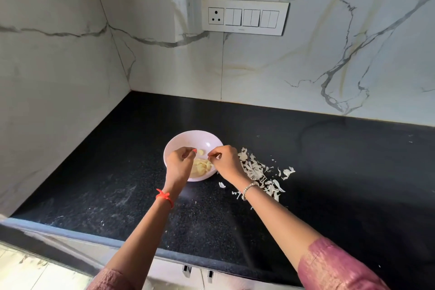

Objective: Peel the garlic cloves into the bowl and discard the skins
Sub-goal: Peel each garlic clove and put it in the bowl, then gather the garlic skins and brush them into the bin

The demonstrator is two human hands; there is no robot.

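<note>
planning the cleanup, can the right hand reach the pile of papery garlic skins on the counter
Likely yes: the right hand sits just beside the pile of papery garlic skins, with nothing between them.

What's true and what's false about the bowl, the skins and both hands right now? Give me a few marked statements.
1. The bowl holds peeled cloves. True.
2. The skins are piled to the left of the bowl. False: they lie on the counter to its right.
3. The left hand and the right hand are both over the bowl. True.
4. Both hands hang idle with straight fingers. False: each pinches a small pale piece at its fingertips, the left piece and the right piece; whether clove or skin is too small to tell.
</note>
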